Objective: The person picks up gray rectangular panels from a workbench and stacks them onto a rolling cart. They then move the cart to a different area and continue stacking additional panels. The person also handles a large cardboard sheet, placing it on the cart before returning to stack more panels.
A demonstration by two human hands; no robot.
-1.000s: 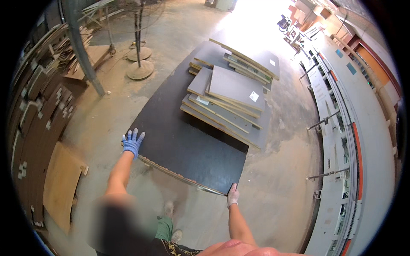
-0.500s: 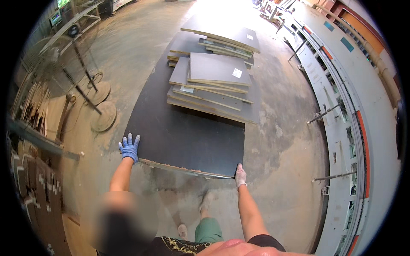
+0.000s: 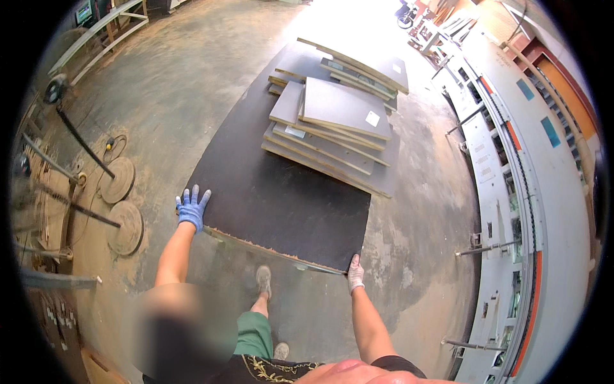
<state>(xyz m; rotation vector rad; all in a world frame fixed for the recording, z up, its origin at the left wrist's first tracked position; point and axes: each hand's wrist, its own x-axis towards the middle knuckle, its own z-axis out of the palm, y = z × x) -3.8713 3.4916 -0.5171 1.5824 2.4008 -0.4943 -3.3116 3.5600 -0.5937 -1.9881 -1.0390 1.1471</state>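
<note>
Floor (image 3: 416, 281) lies beneath outstretched hands (image 3: 190, 211) (image 3: 355, 275) touching dark board (image 3: 281, 211).

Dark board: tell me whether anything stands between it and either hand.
Nothing visible but the gloves: the left hand touches the near left corner of the dark board, the right hand grips its near right. The stacked panels lie farther back.
</note>
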